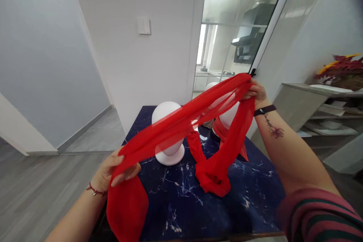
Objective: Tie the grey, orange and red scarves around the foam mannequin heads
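A long, sheer red scarf [176, 121] stretches between my two hands above the table. My left hand [116, 170] grips it at the lower left, and one end hangs down past the table's front edge. Raised at the right, my right hand [256, 92] is closed on another part, from which the cloth drops and lies bunched on the tabletop. Behind the scarf stands a white mannequin head [167, 111] on a round base, partly covered from view. A second white head [228, 115], with reddish cloth around its lower part, stands farther right, largely hidden by the scarf.
The table [181, 211] has a dark blue marbled top. Behind it are a white wall with a light switch [144, 26] and a glass door [232, 19]. A shelf unit [326, 117] holding several items stands at the right, with a flower arrangement [342, 71] on top.
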`<action>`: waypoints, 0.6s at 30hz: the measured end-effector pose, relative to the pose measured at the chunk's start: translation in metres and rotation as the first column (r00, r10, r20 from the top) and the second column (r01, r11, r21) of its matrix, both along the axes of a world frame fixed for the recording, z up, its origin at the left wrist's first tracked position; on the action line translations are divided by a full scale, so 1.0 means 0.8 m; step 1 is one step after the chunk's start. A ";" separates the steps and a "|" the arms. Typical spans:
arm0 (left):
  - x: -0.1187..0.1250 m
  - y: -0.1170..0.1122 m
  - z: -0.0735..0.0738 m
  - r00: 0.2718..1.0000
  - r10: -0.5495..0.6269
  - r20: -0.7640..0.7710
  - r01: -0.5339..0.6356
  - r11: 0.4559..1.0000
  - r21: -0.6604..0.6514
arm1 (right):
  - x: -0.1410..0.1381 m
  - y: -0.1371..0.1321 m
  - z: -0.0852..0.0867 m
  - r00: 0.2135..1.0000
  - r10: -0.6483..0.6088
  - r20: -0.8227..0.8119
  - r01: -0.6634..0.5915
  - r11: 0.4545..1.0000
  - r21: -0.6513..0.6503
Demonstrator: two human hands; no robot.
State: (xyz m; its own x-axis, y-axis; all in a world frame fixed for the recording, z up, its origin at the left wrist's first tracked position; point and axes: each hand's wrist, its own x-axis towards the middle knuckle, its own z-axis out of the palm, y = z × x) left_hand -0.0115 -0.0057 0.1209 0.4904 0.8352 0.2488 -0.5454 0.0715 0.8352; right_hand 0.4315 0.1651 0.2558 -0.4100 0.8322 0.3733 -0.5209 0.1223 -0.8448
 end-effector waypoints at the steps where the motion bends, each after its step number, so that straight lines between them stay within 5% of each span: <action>1: 0.000 0.008 0.010 0.995 0.050 0.089 -0.050 0.999 -0.001 | -0.008 0.014 -0.003 0.999 -0.011 -0.051 0.009 0.999 -0.035; 5: 0.012 0.058 0.053 0.859 0.271 0.433 -0.212 0.960 -0.181 | -0.062 0.070 -0.015 0.969 0.035 -0.246 -0.073 0.986 -0.147; 8: 0.018 0.107 0.062 0.767 0.365 0.528 -0.232 0.925 -0.302 | -0.109 0.105 -0.033 0.954 0.063 -0.294 -0.145 0.952 -0.268; 13: 0.013 0.153 0.018 0.739 0.488 0.465 -0.189 0.812 -0.552 | -0.142 0.117 -0.098 0.997 0.070 -0.045 -0.082 0.732 -0.676; 18: 0.016 0.110 -0.043 0.837 0.478 0.268 -0.132 0.651 -0.747 | -0.105 0.050 -0.176 0.975 0.214 -0.061 -0.171 0.547 -0.820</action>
